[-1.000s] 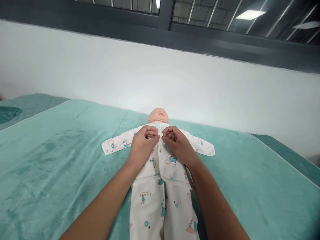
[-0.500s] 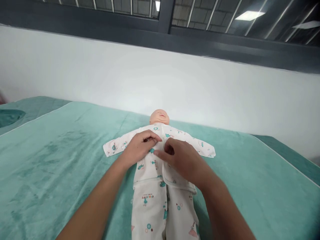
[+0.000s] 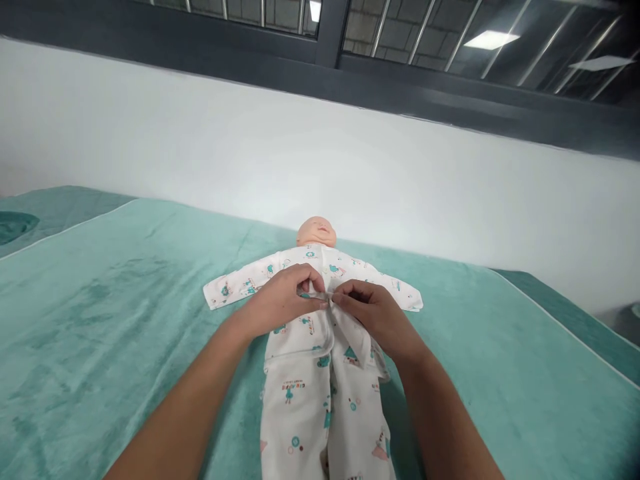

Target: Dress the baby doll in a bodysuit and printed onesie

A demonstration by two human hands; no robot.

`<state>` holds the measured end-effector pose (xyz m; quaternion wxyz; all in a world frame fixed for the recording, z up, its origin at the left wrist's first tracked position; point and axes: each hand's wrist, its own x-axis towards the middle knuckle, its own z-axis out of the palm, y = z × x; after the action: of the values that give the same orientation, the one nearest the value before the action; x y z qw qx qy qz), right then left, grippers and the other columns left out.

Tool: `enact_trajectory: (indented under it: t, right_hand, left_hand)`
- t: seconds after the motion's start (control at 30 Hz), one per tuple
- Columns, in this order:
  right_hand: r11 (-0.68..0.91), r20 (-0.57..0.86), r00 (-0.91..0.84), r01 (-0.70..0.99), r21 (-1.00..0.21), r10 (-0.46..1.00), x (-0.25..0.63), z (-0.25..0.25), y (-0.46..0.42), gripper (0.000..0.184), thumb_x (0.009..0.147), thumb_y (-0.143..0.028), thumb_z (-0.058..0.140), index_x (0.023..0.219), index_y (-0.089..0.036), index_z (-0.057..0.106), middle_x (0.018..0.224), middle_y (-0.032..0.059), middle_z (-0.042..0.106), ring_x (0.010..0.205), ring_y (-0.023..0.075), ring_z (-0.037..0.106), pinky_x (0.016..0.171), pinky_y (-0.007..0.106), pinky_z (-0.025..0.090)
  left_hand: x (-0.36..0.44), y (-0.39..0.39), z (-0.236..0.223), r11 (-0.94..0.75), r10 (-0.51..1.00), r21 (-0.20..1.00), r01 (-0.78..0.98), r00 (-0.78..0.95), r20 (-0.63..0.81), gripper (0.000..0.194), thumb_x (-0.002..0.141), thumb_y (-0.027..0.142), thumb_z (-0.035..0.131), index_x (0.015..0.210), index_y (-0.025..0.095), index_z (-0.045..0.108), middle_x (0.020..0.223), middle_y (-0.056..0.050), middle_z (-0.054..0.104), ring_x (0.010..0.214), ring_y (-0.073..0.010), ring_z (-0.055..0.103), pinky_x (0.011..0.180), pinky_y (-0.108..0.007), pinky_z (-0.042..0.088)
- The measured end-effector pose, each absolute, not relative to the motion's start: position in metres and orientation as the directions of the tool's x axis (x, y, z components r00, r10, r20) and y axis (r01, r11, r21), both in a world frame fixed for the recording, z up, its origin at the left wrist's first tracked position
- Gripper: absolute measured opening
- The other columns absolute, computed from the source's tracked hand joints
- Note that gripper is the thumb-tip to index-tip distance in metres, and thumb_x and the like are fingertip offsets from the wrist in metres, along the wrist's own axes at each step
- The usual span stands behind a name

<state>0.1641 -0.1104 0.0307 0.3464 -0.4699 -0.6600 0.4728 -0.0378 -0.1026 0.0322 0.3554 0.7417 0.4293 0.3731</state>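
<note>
A baby doll lies on its back, dressed in a white printed jacket and matching trousers. Its sleeves stretch out to both sides. Over the middle of the chest, my left hand pinches one front edge of the jacket between thumb and fingers. My right hand grips the other front edge close beside it, fingertips nearly meeting the left ones. The cloth is lifted a little there, and the right lower flap hangs folded. Any fastener between the fingertips is too small to make out.
A green plush blanket with a pale piped edge covers the surface under the doll. Behind the doll's head rises a white wall, with a dark-framed barred window above. A darker green cover shows at the right.
Both hands have closed on the jacket's front edges and come together at the chest. The jacket's right flap has been lifted and folded, baring more of the trousers.
</note>
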Motion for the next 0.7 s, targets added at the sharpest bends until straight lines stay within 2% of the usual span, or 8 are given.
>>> enact_trajectory:
  t: [0.13,0.27,0.47,0.6,0.7]
  right_hand:
    - [0.010,-0.023,-0.301,0.107,-0.994,0.954,0.1619,0.0258,-0.1093,0.028,0.081,-0.045,0.064,0.073,-0.018,0.059,0.063,-0.0039,0.044,0.055,0.0090,0.034,0.051,0.025,0.025]
    - [-0.008,-0.026,-0.297,0.061,-0.998,0.955,0.1620,0.0243,-0.1079,0.028,0.079,-0.043,0.066,0.070,-0.018,0.059,0.061,-0.0045,0.043,0.054,0.0083,0.033,0.050,0.025,0.024]
    - [-0.014,-0.024,-0.296,0.035,-0.999,0.955,0.1618,0.0261,-0.1091,0.029,0.078,-0.044,0.067,0.071,-0.018,0.060,0.059,-0.0045,0.042,0.052,0.0080,0.033,0.048,0.024,0.025]
    - [-0.019,-0.026,-0.282,0.024,-1.000,0.959,0.1599,0.0256,-0.1108,0.029,0.076,-0.045,0.069,0.072,-0.018,0.059,0.057,-0.0051,0.041,0.049,0.0073,0.031,0.045,0.023,0.023]
    - [0.020,0.023,-0.186,-0.018,-1.000,0.982,0.1553,0.0247,-0.1126,0.028,0.075,-0.045,0.069,0.072,-0.019,0.060,0.056,-0.0049,0.042,0.049,0.0080,0.033,0.045,0.023,0.025]
  left_hand:
    - [-0.0345,-0.1027,0.0315,-0.412,0.887,0.815,0.407,0.384,0.257,0.010,0.075,0.033,0.067,0.080,0.025,0.065,0.086,0.000,0.063,0.082,-0.0179,0.056,0.066,-0.026,0.042]
    - [-0.0315,-0.1035,0.0312,-0.452,0.870,0.797,0.402,0.397,0.293,0.006,0.078,0.027,0.062,0.077,0.025,0.067,0.090,-0.001,0.064,0.087,-0.0181,0.057,0.072,-0.026,0.044]
    - [-0.0337,-0.1078,0.0375,-0.286,0.910,0.929,0.234,0.370,0.187,0.012,0.080,0.031,0.059,0.076,0.022,0.066,0.075,0.000,0.061,0.064,-0.0126,0.051,0.057,-0.024,0.039]
    - [-0.0326,-0.1087,0.0389,-0.206,0.916,0.965,0.164,0.380,0.131,0.013,0.077,0.033,0.063,0.076,0.021,0.067,0.069,0.001,0.060,0.062,-0.0116,0.051,0.055,-0.023,0.038]
    - [-0.0319,-0.1076,0.0377,-0.188,0.919,0.971,0.150,0.374,0.120,0.014,0.076,0.033,0.063,0.076,0.021,0.069,0.070,-0.001,0.062,0.062,-0.0125,0.054,0.054,-0.023,0.039]
